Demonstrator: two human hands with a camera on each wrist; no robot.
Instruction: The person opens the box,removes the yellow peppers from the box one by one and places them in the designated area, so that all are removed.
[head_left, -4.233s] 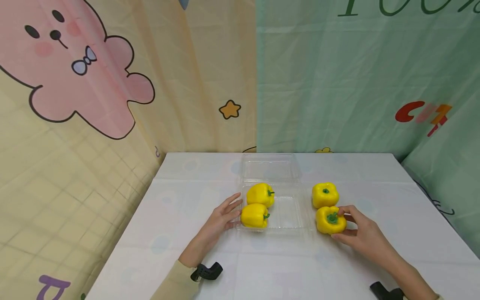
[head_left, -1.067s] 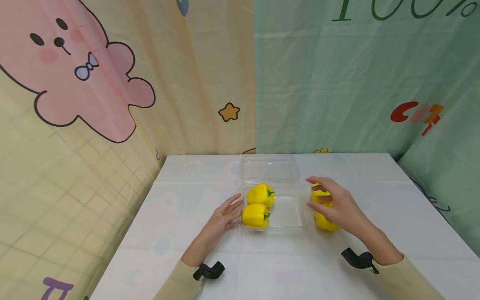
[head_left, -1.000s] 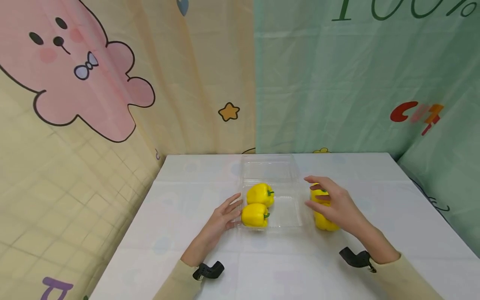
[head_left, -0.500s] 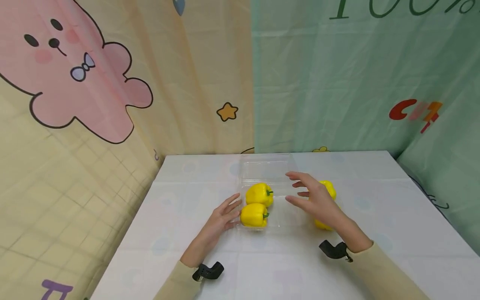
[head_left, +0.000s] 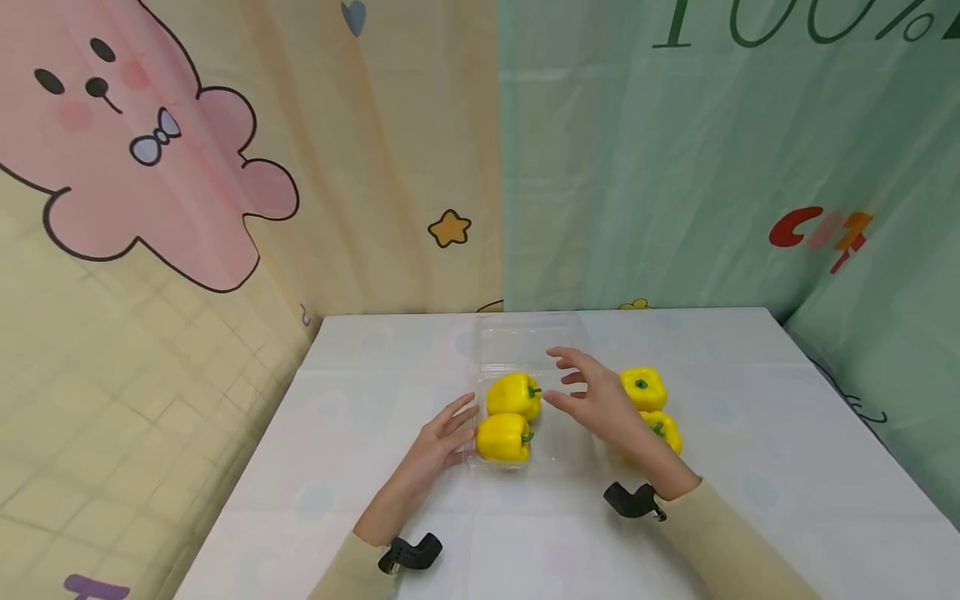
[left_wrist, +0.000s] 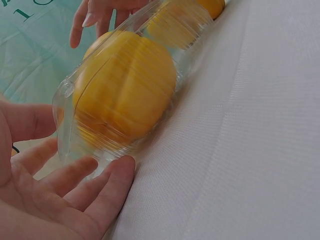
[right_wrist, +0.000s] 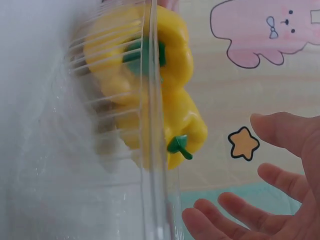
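Observation:
A clear plastic clamshell box lies open on the table, its lid folded back. In its left half sit two yellow bell peppers, one behind and one in front, stems facing right. My left hand rests with spread fingers against the box's left wall; the left wrist view shows the fingertips at the ribbed plastic. Over the box's right half hovers my right hand, fingers loosely spread, holding nothing, its fingertips close to the rear pepper's stem.
Just right of the box stand two more yellow bell peppers, a rear one and a front one, the latter partly hidden by my right arm. The white-covered table ends at curtains behind and on both sides.
My right hand has let go of the front right pepper and moved left, past the two right-hand peppers, to above the box. My left hand stays at the box's left side.

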